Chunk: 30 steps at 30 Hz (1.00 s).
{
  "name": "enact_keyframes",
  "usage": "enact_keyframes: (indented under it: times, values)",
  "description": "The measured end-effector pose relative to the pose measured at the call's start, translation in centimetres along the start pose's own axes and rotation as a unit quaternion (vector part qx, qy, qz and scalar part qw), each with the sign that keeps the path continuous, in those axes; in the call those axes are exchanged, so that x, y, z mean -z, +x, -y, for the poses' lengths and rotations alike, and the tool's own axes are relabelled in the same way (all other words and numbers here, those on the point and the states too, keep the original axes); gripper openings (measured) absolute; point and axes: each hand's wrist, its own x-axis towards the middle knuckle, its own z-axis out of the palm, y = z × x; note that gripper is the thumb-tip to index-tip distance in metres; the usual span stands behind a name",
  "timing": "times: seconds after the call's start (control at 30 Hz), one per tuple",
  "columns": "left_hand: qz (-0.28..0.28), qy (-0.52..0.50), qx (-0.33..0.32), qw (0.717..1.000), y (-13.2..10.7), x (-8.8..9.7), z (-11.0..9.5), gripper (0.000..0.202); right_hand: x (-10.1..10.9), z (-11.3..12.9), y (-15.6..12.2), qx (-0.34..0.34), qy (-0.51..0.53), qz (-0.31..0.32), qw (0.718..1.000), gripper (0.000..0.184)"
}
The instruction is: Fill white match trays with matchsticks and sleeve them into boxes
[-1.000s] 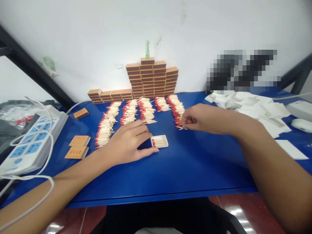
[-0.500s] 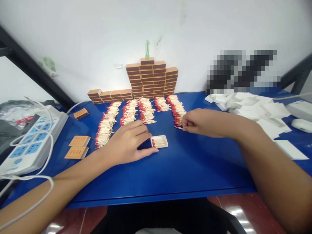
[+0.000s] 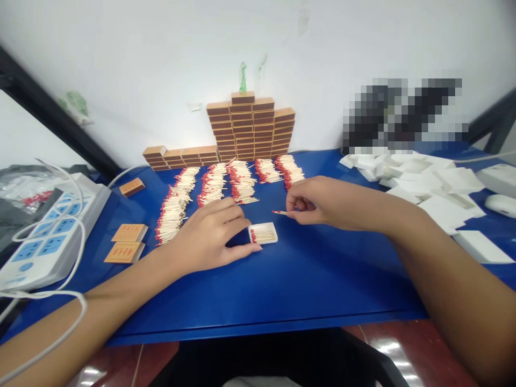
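My left hand rests on the blue table, fingers curled around the left end of a small white matchbox tray that holds a few red-tipped matches. My right hand hovers just right of and above the tray, pinching a single match with its red head pointing left. Rows of loose matches lie behind both hands.
Brown matchboxes are stacked against the white wall. Two flat box sleeves and one more lie at the left, near a white power strip with cables. White empty trays pile up at the right.
My right hand has drawn left from the rightmost match row toward the tray, carrying one match. My left hand has stayed on the tray.
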Motion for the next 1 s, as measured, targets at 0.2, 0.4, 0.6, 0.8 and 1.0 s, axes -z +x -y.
enact_keyframes:
  times: [0.2,0.4,0.6,0.8,1.0]
  values:
    - [0.005,-0.003,0.005,1.0,-0.1,0.0,0.0,0.035,-0.9,1.5,0.1,0.077,0.108,-0.008,0.991,0.016]
    - [0.001,-0.009,0.004,1.0,0.0,0.0,0.0,0.033,-2.4,2.8,0.7,0.105,0.151,-0.018,0.983,0.012]
    - [-0.002,-0.007,0.003,1.0,0.0,0.0,0.1,0.032,-3.0,2.6,1.1,0.109,0.103,-0.014,0.989,0.01]
    - [-0.001,-0.016,0.002,1.0,-0.1,-0.2,0.1,0.031,-3.0,2.6,1.0,0.102,0.099,-0.01,0.99,0.015]
    - [-0.005,-0.02,0.005,1.0,0.1,0.0,0.0,0.03,-3.0,2.9,0.8,0.098,0.084,-0.018,0.992,0.008]
